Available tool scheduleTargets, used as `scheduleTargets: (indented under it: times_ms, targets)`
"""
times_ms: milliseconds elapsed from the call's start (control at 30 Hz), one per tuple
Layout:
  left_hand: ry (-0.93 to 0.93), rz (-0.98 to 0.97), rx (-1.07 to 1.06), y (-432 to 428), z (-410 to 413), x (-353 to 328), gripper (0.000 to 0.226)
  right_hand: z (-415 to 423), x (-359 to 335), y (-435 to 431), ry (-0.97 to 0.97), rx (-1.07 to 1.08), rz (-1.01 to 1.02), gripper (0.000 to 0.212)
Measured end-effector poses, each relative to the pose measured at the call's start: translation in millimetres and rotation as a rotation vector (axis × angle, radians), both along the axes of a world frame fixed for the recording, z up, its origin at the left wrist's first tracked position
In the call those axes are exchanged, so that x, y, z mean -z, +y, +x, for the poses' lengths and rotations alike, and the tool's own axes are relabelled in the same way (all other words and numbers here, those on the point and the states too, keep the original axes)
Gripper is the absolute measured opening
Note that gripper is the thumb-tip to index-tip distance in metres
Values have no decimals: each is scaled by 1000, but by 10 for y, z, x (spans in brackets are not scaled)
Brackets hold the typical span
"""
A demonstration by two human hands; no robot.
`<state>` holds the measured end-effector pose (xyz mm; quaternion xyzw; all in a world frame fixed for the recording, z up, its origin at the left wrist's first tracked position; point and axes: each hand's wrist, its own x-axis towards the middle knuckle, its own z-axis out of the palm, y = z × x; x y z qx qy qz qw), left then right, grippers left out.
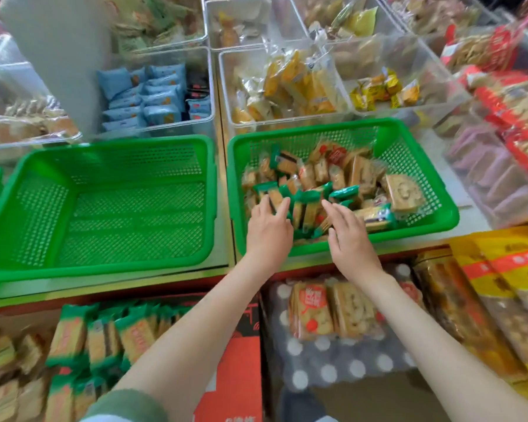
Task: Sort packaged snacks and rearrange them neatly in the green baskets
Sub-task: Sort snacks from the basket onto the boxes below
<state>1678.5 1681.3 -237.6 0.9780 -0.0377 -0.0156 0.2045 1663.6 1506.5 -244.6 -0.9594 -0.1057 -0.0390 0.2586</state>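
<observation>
Clear bins (421,56) of wrapped goods line the counter beyond the fingers (284,207): blue packets (162,114) up and to their left, yellow packets (290,77) straight ahead. Red-wrapped packs (500,44) pile up well to the right. Nearer than the fingers, below the counter edge, a polka-dot cloth (333,357) carries biscuit packs (311,312), between a red box (241,354) and yellow bags (506,269).

Two green perforated baskets side by side along the front edge of the desk (470,214): the left basket (104,272) shows its bare floor; the right basket (317,129) holds jumbled green- and red-wrapped snack packets (317,178).
</observation>
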Motion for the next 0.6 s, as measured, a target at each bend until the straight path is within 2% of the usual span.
scheduleTargets:
  times_ms: [133, 267, 367, 467, 600]
  targets:
    - [174, 121, -126, -237, 404, 155, 57, 550, 57, -267, 98, -252, -162, 62]
    - [233, 157, -163, -279, 502, 241, 58, 828, 91, -342, 157, -493, -394, 76]
    - [260, 164, -138, -244, 499, 263, 59, 894, 49, -319, 146, -575, -466, 80]
    - [274, 174, -183, -177, 488, 263, 68, 911, 72, -362, 112, -592, -435, 75]
    - [286, 162, -297, -119, 411, 236, 75, 908, 109, -452, 62, -596, -439, 50]
